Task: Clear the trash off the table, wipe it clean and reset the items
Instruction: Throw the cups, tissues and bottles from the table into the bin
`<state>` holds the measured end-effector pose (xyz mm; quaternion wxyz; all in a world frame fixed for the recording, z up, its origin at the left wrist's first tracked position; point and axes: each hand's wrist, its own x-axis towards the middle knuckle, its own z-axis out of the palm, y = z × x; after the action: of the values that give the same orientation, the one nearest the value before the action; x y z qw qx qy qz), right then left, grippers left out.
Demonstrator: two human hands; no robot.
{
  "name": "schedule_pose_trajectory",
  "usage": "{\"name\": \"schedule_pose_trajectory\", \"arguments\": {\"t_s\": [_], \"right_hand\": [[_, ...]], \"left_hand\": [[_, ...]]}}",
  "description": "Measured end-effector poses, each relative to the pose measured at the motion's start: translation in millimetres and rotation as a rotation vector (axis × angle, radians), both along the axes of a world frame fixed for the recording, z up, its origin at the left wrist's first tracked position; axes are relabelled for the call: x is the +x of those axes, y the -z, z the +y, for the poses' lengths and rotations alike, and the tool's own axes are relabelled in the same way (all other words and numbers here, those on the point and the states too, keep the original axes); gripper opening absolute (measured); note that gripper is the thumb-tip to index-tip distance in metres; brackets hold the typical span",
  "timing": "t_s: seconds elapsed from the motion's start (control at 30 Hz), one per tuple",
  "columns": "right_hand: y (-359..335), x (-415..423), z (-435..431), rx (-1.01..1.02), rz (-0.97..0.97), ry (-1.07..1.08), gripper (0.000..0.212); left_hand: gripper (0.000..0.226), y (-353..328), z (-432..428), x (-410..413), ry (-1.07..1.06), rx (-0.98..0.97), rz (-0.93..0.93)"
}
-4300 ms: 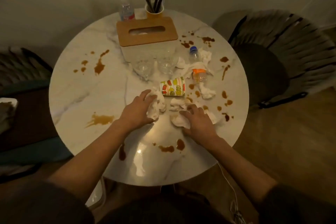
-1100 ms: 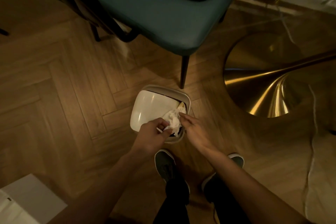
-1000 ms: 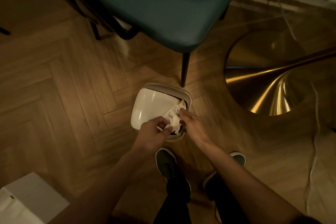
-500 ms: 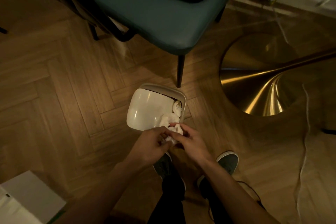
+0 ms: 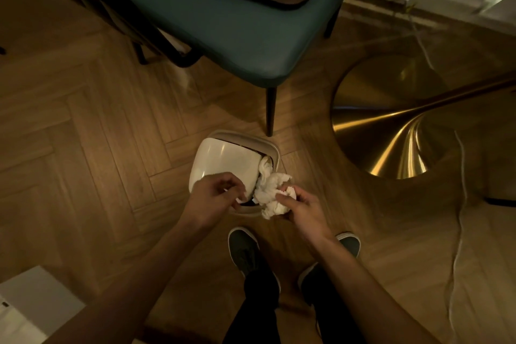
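Centrally in the frame, a small trash bin (image 5: 272, 148) is seen on the wooden floor (image 5: 83, 134), its tilted swing lid (image 5: 226, 163) leaving a gap at the right edge. Crumpled white tissues (image 5: 269, 190) are wedged in that gap and bulge out toward the lower right. The wad is pinched by the right hand (image 5: 303, 209). The left hand (image 5: 215, 195) rests at the lid's lower edge, fingers (image 5: 237, 188) curled; what they grip cannot be told.

Bin (image 5: 275, 148) on the floor (image 5: 83, 134), just ahead of two shoes (image 5: 243, 251); chair leg (image 5: 270, 112) directly behind it, table base (image 5: 391, 120) to the right. Tissues (image 5: 269, 193) partly in the bin opening, between left hand (image 5: 215, 195) and right hand (image 5: 303, 208). Box (image 5: 30, 307) at near left; cable (image 5: 460, 204) along the floor at right.
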<state>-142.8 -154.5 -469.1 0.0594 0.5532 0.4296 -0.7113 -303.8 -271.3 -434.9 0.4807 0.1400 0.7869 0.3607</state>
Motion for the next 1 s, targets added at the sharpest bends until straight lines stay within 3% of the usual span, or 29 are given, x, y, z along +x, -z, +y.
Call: {"name": "schedule_pose_trajectory", "arguments": {"t_s": [0.03,0.1,0.17,0.23,0.4,0.5,0.6,0.77,1.0], "right_hand": [[-1.0,3.4,1.2,0.038,-0.017,-0.042,0.015],[-1.1,6.1,4.5,0.126,-0.037,-0.128,0.014],[7.6,0.1,8.8,0.208,-0.066,-0.219,0.012],[23.5,-14.0,11.4,0.297,-0.106,-0.329,0.011],[60.8,-64.4,8.1,0.433,-0.222,-0.451,0.023],[81.0,-85.8,2.7,0.368,-0.272,-0.546,0.032],[84.9,-93.2,2.8,0.271,-0.320,-0.605,0.035],[54.0,-74.6,-0.8,0.371,-0.222,-0.615,0.040],[4.8,-44.7,1.7,0.458,-0.093,-0.491,0.034]], "left_hand": [[0.007,4.2,-1.7,-3.5,0.008,-0.026,0.147],[0.037,12.7,-4.4,-12.0,0.018,-0.105,0.416],[0.070,18.7,-3.8,-22.2,-0.044,-0.195,0.403],[0.084,26.5,-2.7,-28.4,-0.146,-0.255,0.255],[0.072,33.6,-12.6,-30.2,-0.134,-0.248,0.319],[0.086,36.9,-19.9,-37.8,-0.073,-0.324,0.418],[0.077,36.0,-23.1,-43.0,-0.171,-0.251,0.281],[0.049,24.4,-27.7,-35.2,-0.077,-0.173,0.263],[0.066,14.3,-23.3,-36.9,-0.112,-0.238,0.355]]}}
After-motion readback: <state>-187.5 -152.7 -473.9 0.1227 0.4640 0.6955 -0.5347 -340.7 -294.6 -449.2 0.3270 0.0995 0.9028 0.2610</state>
